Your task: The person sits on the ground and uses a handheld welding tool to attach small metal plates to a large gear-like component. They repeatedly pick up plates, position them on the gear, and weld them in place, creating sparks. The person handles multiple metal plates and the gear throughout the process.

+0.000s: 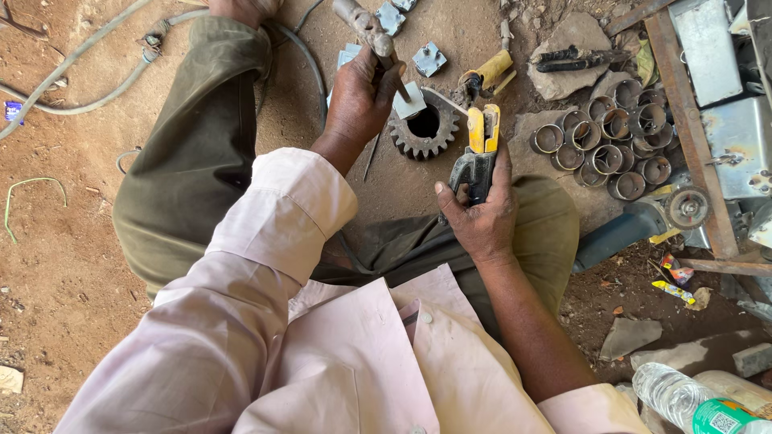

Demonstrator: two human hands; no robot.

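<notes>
Dusty brown dirt ground (64, 265), toothed steel gear (424, 133), stacked metal rings (611, 149)

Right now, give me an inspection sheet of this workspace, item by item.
Surface: bare reddish dirt ground.
Job's things: toothed steel gear ring lying flat; small square metal plate on its rim; grey hammer; yellow-handled electrode holder.
Clutter: pile of short metal rings; angle grinder; clear plastic bottle; square metal pieces.
Grippers: left hand grips hammer; right hand grips holder.
Cables: grey hose across ground.
Surroundings: rusty steel bars, flat stones.
</notes>
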